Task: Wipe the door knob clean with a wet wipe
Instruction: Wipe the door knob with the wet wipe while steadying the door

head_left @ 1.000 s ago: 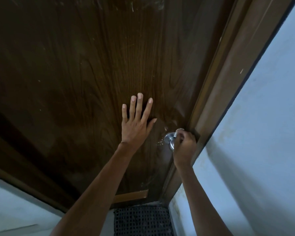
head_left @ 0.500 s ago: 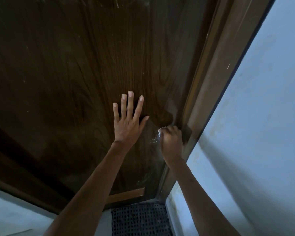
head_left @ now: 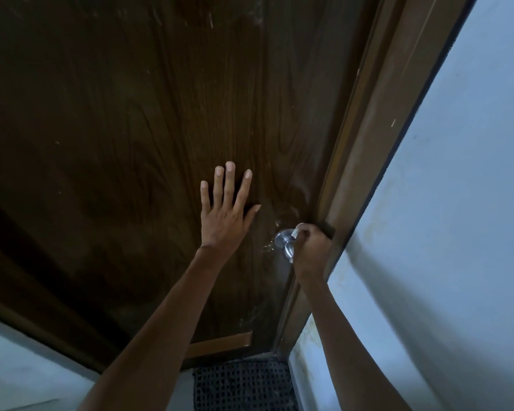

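A round silver door knob (head_left: 285, 244) sticks out of the dark wooden door (head_left: 149, 120) near its right edge. My right hand (head_left: 312, 250) is closed on a white wet wipe (head_left: 296, 232) and presses it against the knob's right side; only a small corner of the wipe shows above my fingers. My left hand (head_left: 224, 215) lies flat on the door just left of the knob, fingers spread and pointing up, holding nothing.
The brown door frame (head_left: 377, 137) runs along the right of the door, with a pale blue wall (head_left: 457, 232) beyond it. A dark woven mat (head_left: 244, 387) lies on the floor at the door's foot. More pale wall shows at lower left.
Half a second ago my right hand covered the whole knob; it has slid to the knob's right side, and the silver knob shows again. My left hand stays flat on the door.
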